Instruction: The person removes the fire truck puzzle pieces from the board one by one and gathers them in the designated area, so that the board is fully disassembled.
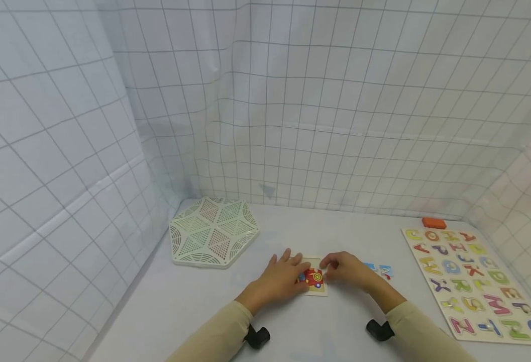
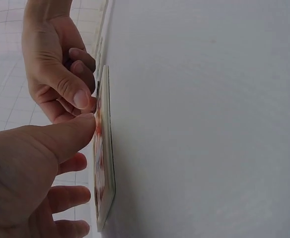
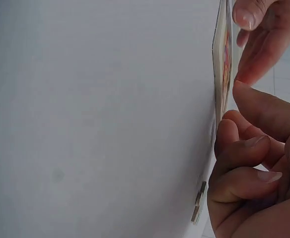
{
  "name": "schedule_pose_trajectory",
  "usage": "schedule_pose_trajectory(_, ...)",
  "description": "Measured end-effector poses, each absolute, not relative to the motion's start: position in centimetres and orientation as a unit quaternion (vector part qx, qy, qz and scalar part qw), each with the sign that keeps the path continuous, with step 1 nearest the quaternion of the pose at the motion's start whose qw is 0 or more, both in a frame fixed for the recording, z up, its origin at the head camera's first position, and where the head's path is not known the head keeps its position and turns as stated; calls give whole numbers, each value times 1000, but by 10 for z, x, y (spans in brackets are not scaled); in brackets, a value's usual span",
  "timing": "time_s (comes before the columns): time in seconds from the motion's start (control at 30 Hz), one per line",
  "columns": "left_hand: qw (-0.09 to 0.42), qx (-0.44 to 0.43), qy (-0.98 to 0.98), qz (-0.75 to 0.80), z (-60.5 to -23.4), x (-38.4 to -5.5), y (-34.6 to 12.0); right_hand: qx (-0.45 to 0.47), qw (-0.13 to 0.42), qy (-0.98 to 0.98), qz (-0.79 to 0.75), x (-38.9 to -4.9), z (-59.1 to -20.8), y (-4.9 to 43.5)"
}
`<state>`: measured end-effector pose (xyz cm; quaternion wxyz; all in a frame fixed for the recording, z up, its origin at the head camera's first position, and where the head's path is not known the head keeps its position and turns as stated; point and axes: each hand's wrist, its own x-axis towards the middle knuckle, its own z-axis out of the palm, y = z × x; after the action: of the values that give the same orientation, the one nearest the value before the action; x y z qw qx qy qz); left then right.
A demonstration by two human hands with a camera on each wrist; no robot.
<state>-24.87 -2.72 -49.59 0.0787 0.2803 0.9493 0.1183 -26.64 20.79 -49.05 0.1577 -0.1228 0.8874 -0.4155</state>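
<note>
A small wooden picture puzzle (image 1: 316, 289) with a red vehicle picture (image 1: 315, 278) lies flat in front of the person. The left hand (image 1: 280, 280) lies across its left side, fingers spread, its thumb tip (image 2: 88, 121) at the picture surface. At the puzzle's right edge is the right hand (image 1: 344, 269), fingers curled, with thumb and forefinger tips close to the board. No piece shows between its thumb (image 3: 249, 96) and forefinger in the right wrist view. Two loose blue puzzle pieces (image 1: 385, 269) lie just beyond the right hand, partly hidden by it.
On the right stands a wooden alphabet board (image 1: 466, 261) with colourful letters, an orange block (image 1: 434, 223) at its far edge. A white perforated hexagonal panel (image 1: 208, 232) lies at the back left. Grid-patterned white curtains (image 1: 310, 100) enclose the white table (image 1: 337, 229).
</note>
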Motion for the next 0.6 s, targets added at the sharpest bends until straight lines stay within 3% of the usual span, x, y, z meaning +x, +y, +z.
schedule_pose_trajectory(0.6, 86, 242, 960, 117, -496, -257, -14, -135, 138, 890, -413, -266, -490, 194)
